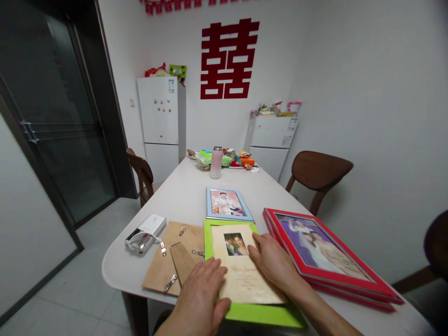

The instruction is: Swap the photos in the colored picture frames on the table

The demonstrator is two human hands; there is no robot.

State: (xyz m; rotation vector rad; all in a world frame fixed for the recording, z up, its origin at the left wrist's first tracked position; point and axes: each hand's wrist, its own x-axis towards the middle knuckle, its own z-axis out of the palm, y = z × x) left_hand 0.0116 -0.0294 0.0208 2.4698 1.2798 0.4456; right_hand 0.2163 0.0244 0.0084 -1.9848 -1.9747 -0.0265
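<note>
A green picture frame [261,313] lies on the table in front of me. On it rests a cream printed sheet [241,280] with a small photo of two people near its top. My left hand [201,296] lies at the sheet's left edge, fingers stretched out and thumb apart, gripping nothing. Touching the right edge of the sheet is my right hand [271,259], its fingers extended and also open. Beside the frame on the left, partly behind my left hand, is a brown backing board [157,267] with metal clips and a folded stand leg.
A blue picture frame [229,204] lies just beyond the green one. Red picture frames [325,249] are stacked on the right. A white device with a cable [146,233] sits at the left; a pink bottle [216,163] stands farther back before bagged items [238,159].
</note>
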